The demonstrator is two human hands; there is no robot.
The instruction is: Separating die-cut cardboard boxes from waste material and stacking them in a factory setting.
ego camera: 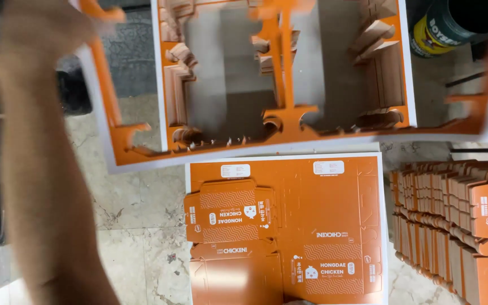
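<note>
left hand (40,22) grips one orange waste frame (280,121); one printed sheet (289,226) below.

A stack of orange punched-out box blanks (458,226) lies at the right edge of the frame on the pale marble floor (136,220), with a dark round can (444,25) at the upper right.

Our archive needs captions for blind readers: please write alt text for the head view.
A blurred left arm lifts an orange die-cut cardboard frame, its box shapes punched out, above a printed orange sheet on a marble floor. Stacked box blanks lie at right.
</note>
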